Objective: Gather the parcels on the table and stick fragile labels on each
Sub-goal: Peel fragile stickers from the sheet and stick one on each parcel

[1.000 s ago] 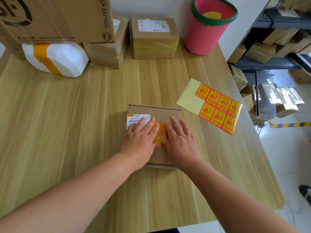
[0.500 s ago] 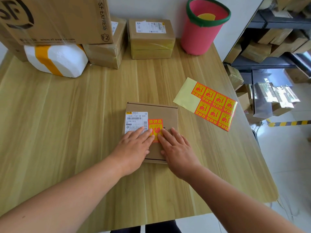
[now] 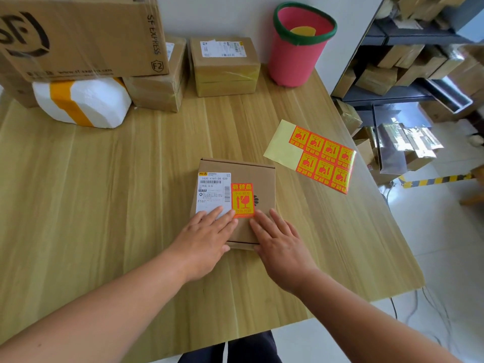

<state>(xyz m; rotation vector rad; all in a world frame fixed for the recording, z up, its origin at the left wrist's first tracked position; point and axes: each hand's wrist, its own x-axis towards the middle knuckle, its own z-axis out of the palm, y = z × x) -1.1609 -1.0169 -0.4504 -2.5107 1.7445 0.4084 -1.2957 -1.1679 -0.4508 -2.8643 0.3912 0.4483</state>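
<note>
Wooden table (image 3: 104,205) fills most of the view. Big SF Express carton (image 3: 78,35) at 11 o'clock, back edge, sitting on top of other parcels. Dark shelving (image 3: 392,93) off the table at 2 o'clock, stacked with brown boxes. Pink bin (image 3: 296,58) with a green rim at 1 o'clock, upright against the wall, something yellow inside. White foam parcel (image 3: 86,103) with an orange tape band at 10 o'clock, under the big carton. Brown carton (image 3: 157,90) just beside the foam at 11 o'clock, also partly under the big carton. Taped carton (image 3: 225,69) at 12 o'clock, white shipping sticker on top, apart from the bin. Flat parcel (image 3: 262,179) lies at table centre, near the front edge, well apart from the back row. Left hand (image 3: 204,239) is flat on the parcel's 7 o'clock corner, fingers straight and together, gripping nothing, tips on the lower edge of the white shipping label (image 3: 213,189) and touching the fragile label's lower-left corner. Right hand (image 3: 280,242) is flat on the parcel's 5 o'clock corner, fingers straight and slightly spread, gripping nothing, fingertips on bare cardboard just beside the fragile label's lower-right corner. Sticker sheet (image 3: 280,150) lies at 3 o'clock from the parcel, tilted, near the table's right edge, two rows of orange-red fragile stickers on it, left part bare yellow backing. Fragile label (image 3: 242,200) is stuck flat on the parcel's top, upright, touching the shipping label's right edge.
</note>
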